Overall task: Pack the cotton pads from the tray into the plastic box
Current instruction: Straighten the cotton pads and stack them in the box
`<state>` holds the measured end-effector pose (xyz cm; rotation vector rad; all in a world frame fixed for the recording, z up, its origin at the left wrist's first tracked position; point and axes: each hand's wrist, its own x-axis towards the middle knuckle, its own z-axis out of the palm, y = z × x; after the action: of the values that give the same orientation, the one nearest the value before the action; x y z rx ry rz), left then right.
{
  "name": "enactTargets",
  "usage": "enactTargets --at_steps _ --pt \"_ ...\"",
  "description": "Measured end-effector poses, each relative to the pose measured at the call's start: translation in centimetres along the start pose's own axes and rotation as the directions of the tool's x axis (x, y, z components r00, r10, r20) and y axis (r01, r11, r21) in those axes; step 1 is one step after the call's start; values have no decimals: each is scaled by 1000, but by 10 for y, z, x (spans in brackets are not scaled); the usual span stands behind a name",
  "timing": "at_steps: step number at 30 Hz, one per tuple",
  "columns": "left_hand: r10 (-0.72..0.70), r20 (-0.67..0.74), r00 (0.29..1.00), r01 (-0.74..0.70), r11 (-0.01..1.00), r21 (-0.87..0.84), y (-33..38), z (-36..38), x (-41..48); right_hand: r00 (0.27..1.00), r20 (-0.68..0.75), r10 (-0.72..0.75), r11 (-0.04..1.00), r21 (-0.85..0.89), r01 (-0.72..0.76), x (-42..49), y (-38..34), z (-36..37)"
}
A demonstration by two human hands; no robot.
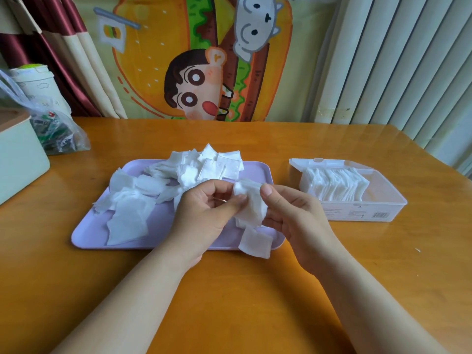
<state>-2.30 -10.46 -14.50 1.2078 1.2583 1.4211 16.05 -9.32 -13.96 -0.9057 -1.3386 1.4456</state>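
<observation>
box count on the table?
2. The clear plastic box, lid open and part-filled with cotton pads, sits right of the purple tray. A pale green box is at the left edge, partly cut off. Others may lie off-frame.

No writing can be read here.
At three o'clock, the plastic box (357, 212) bears a printed label (356, 213) and a barcode (382, 215) on its near wall, the lines too small to make out. At ten o'clock, the white cup (33, 81) shows faint blurred print, and packets inside the plastic bag (60, 135) carry unreadable marks.
</observation>
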Motion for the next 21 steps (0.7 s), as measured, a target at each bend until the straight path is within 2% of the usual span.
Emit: enactTargets --at_steps 5,10,21 --pt "3 -51 999 8 978 207 -2 -2 0 985 -165 49 999 25 -45 4 8 -2" --pt "-60 38 997 53 983 175 2 -2 -2 975 -209 82 993 96 -63 7 10 -4" --pt "-69 44 997 61 986 157 1 -7 -1 932 -357 64 992 127 -20 9 12 -7"
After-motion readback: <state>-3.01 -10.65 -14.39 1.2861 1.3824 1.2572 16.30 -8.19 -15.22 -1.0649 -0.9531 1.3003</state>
